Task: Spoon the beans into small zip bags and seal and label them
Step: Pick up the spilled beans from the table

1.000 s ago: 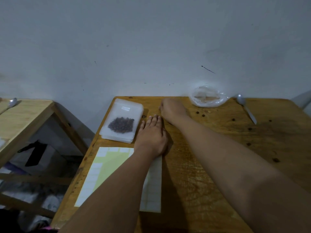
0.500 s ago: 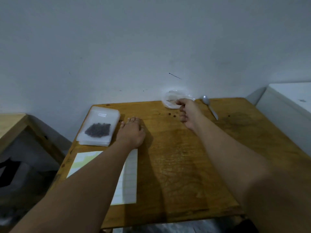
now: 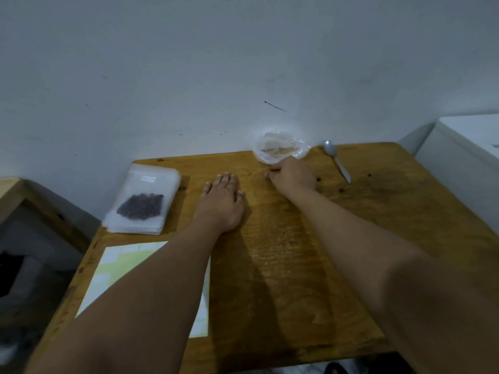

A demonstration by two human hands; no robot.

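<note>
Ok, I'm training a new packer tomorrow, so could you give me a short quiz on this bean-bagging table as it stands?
1. True or false: the small metal spoon lies inside the crumpled clear plastic bag.
2. Fill in: the left hand lies flat, palm down, on the wooden ____.
3. Where does the heap of dark beans sit? A) in the spoon B) inside the top bag of the stack of clear zip bags C) in the left hand.

Key: 1 false, it lies on the wooden table beside that bag; 2 table; 3 B.
</note>
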